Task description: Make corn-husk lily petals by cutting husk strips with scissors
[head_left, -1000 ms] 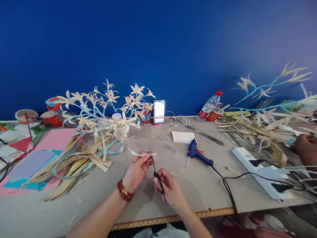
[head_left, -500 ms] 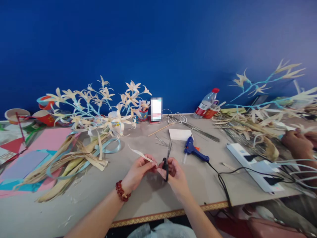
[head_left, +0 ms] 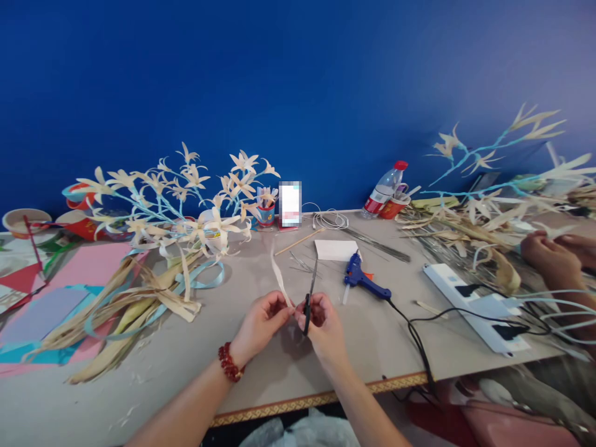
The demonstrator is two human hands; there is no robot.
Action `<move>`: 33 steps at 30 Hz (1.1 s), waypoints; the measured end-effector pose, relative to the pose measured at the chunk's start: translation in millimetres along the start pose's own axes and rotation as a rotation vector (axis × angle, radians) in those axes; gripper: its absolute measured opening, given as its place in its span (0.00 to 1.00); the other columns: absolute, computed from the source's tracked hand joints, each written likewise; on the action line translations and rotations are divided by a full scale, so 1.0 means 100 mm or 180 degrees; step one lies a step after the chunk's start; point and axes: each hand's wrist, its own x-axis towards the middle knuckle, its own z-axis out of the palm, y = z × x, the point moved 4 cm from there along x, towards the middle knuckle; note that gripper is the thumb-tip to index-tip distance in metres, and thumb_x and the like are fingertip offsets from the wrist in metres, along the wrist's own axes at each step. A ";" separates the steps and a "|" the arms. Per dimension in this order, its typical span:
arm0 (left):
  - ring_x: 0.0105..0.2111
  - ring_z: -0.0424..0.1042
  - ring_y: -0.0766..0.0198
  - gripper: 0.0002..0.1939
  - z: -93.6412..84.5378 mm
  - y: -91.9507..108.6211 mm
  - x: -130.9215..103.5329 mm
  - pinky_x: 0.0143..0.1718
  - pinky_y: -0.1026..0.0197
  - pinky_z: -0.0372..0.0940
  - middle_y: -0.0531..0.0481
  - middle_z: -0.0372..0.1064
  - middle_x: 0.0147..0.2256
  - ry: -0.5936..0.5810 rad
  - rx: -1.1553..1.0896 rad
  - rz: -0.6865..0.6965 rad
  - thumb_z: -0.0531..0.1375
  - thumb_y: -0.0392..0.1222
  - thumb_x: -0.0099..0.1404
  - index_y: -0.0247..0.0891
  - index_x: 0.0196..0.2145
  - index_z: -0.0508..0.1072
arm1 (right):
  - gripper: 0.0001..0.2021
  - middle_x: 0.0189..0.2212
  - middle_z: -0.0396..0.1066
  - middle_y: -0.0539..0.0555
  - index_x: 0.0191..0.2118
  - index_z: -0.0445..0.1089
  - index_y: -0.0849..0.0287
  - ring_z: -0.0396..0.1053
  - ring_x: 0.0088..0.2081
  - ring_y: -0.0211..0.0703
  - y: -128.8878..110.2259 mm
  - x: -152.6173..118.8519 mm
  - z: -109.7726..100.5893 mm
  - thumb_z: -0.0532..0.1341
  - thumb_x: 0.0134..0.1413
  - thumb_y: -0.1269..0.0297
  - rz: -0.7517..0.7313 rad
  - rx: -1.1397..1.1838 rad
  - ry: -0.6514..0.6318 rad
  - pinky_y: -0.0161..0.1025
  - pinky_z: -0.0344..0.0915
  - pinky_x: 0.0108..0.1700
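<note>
Between the fingertips of my left hand (head_left: 265,320) is a thin pale strip of husk (head_left: 279,276), its free end pointing up and away from me. My right hand (head_left: 323,323) is closed on black-handled scissors (head_left: 307,307), whose blades point away and look closed or nearly so. Both hands meet at their fingertips just above the table, at the lower end of the strip. Whether the right fingertips also pinch the strip is hidden. A blue glue gun (head_left: 365,279) lies right of my hands, near a white block (head_left: 336,249).
Husk flowers on blue stems (head_left: 177,198) stand at the back left, above dried husks (head_left: 125,304) and coloured paper (head_left: 88,267). A phone (head_left: 290,205) and bottle (head_left: 385,191) stand near the wall. A power strip (head_left: 475,310) with cables lies right, near another person's hands (head_left: 554,257).
The husk strip has swung from pointing left to pointing upward, away from me. My right hand and the scissors have shifted slightly left, and the blades look less apart.
</note>
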 end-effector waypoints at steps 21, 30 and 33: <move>0.27 0.64 0.67 0.09 -0.03 0.09 -0.03 0.33 0.64 0.60 0.54 0.65 0.25 0.0141 -0.0229 0.0076 0.57 0.44 0.64 0.37 0.29 0.66 | 0.19 0.19 0.61 0.45 0.31 0.58 0.57 0.55 0.19 0.32 0.16 -0.26 -0.06 0.65 0.49 0.49 0.0526 -0.0130 -0.0873 0.29 0.52 0.18; 0.28 0.63 0.66 0.11 -0.01 0.13 -0.06 0.33 0.64 0.59 0.53 0.64 0.25 0.0028 0.0259 0.0277 0.54 0.44 0.65 0.37 0.27 0.67 | 0.15 0.21 0.62 0.46 0.29 0.62 0.57 0.58 0.22 0.35 -0.08 0.02 -0.23 0.65 0.48 0.53 -0.0240 -0.1655 -0.0382 0.32 0.53 0.24; 0.27 0.63 0.66 0.12 -0.03 0.16 -0.06 0.32 0.64 0.58 0.53 0.64 0.24 0.0140 0.0372 0.0360 0.53 0.43 0.66 0.37 0.26 0.66 | 0.11 0.21 0.64 0.48 0.28 0.63 0.56 0.61 0.23 0.39 -0.16 0.12 -0.32 0.63 0.49 0.57 -0.0501 -0.3344 -0.0261 0.34 0.50 0.25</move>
